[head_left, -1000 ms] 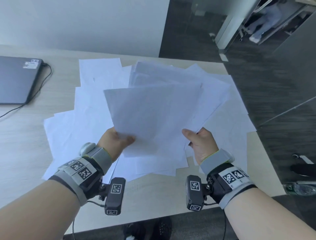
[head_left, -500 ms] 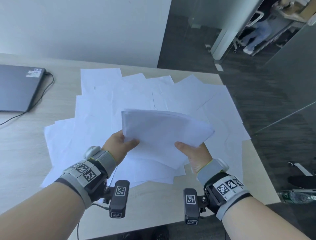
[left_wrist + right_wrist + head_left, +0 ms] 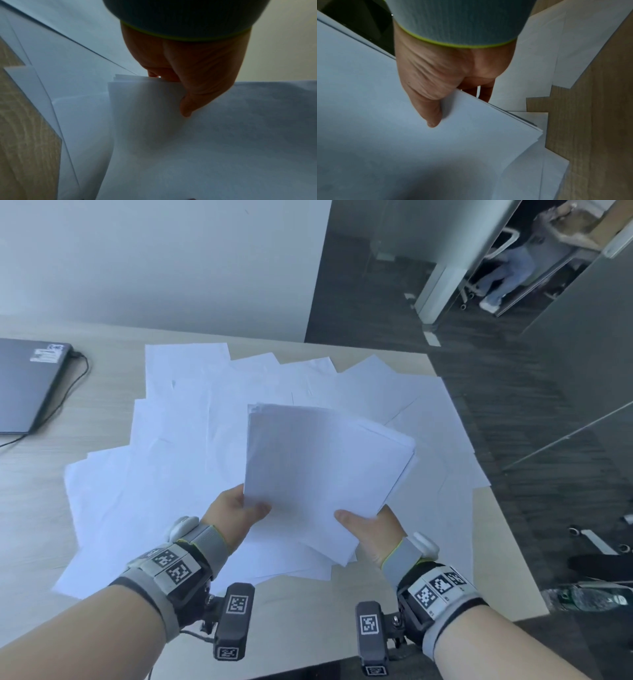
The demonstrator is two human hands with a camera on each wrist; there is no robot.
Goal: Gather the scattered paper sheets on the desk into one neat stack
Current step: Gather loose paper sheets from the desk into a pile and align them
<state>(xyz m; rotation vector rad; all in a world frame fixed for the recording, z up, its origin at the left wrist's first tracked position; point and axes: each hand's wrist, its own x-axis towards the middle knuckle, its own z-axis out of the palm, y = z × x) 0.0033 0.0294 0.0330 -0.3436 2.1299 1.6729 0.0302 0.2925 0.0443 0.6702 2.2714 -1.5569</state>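
Gripping a white, roughly squared paper stack (image 3: 325, 470), left hand (image 3: 236, 513), right hand (image 3: 371, 530), thumbs on top

Pale wood-grain worktop (image 3: 30, 508) under cool light, a plain white wall (image 3: 154, 258) behind it. Dark carpet floor (image 3: 513, 392) to the right, glass partition (image 3: 582, 344) alongside, white pillar (image 3: 442, 285) beyond.

Cool daylight is cast evenly over the desk (image 3: 41, 508) in the head view, while both wrist views are rendered dim and soft.
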